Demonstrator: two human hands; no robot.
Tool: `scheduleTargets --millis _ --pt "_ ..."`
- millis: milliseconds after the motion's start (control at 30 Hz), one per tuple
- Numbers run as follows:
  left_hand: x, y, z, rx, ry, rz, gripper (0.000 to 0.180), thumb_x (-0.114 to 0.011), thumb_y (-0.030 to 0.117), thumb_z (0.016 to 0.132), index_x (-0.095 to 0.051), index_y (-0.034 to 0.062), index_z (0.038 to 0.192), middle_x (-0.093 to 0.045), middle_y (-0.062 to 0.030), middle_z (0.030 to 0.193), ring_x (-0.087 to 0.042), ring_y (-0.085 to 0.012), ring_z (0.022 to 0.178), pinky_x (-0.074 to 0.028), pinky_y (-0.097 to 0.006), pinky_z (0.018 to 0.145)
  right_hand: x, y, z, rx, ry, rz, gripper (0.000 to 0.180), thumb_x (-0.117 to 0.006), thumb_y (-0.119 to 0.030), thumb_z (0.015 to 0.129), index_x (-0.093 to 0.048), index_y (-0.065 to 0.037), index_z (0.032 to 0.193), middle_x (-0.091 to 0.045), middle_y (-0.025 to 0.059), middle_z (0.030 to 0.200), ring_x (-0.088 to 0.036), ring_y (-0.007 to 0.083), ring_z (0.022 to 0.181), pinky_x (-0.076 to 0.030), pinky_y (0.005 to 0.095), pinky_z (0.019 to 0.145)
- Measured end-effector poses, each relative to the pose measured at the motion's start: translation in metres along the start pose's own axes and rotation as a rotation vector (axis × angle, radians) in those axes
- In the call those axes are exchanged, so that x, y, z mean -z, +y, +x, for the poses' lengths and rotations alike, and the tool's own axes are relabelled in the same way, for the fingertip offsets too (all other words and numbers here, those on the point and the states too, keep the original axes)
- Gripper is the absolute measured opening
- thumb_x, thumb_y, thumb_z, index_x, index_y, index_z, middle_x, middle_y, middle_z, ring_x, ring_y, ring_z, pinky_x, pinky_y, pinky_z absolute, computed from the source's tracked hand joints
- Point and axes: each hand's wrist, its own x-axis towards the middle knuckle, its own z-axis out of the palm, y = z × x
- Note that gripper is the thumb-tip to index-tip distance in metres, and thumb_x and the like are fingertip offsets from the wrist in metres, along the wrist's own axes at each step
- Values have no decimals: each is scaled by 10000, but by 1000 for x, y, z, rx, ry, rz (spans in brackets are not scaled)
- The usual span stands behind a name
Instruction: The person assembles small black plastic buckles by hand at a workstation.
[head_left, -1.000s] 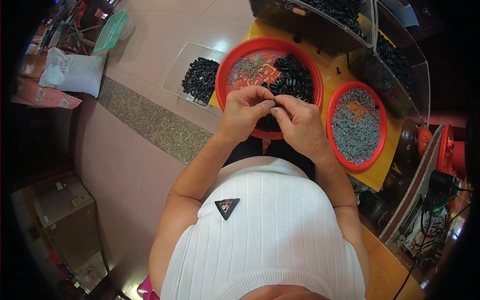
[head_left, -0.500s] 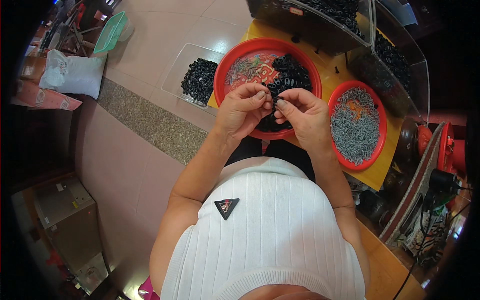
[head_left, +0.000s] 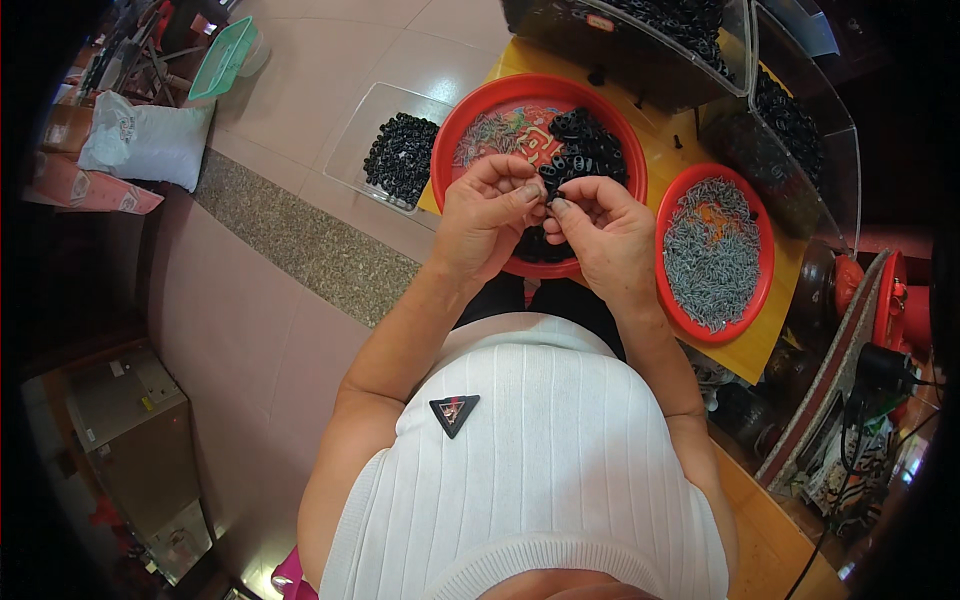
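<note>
1. Left of the large red basin (head_left: 445,140), the landmark here, a clear tray (head_left: 358,135) holds black pieces (head_left: 400,160).
2. The left hand (head_left: 490,215) is above the basin's near-left part, thumb and forefinger brought close in a pinch; whether something is between them, I cannot tell.
3. A small dark piece (head_left: 556,194) is above the basin's near half, between the two hands' fingertips; its long axis is too small to read.
4. The right hand (head_left: 608,235), above the basin's near-right edge, seems nearer to it, thumb and forefinger apparently closed on it.
5. Beyond the fingertips, black loops (head_left: 590,150) heap in the basin's right half.
6. Right of the basin, a smaller red tray (head_left: 765,285) holds grey screws (head_left: 705,275).
</note>
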Motion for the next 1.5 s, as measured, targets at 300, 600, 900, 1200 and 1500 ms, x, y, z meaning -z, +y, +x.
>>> scheduleTargets --millis 300,600,900,1200,1500 --pt "1 -5 1 -70 -2 44 183 -563 -56 762 -520 -4 933 -590 -89 827 -587 -142 737 -500 -256 663 0 4 0 27 37 -103 54 -573 -19 771 -562 16 809 -580 34 655 -563 70 588 -459 197 531" --pt "-2 -7 -2 -175 21 147 185 -591 -72 728 -542 -1 892 -596 -73 823 -582 -123 750 -483 -225 672 1 5 1 5 58 -175 43 -589 -32 755 -577 0 780 -579 17 616 -547 52 569 -437 193 514" --pt "-5 -8 -5 -299 25 440 152 -584 -69 738 -556 -7 875 -584 -34 802 -558 -81 730 -459 -194 673 2 2 -1 37 49 -237 46 -589 -27 746 -583 7 777 -596 35 616 -560 60 563 -445 196 515" --pt "-6 -6 -5 -293 -29 603 115 -573 -81 740 -572 -20 837 -582 -22 766 -550 -70 698 -457 -193 634 5 -2 -2 28 12 -156 44 -565 -2 757 -576 28 788 -597 51 627 -590 83 572 -481 203 520" --pt "-7 -10 2 -221 58 527 122 -577 -69 742 -581 -10 848 -592 -34 768 -561 -80 704 -464 -203 644 8 7 7 -6 11 -94 40 -556 4 775 -559 31 803 -588 54 666 -592 92 596 -501 209 528"
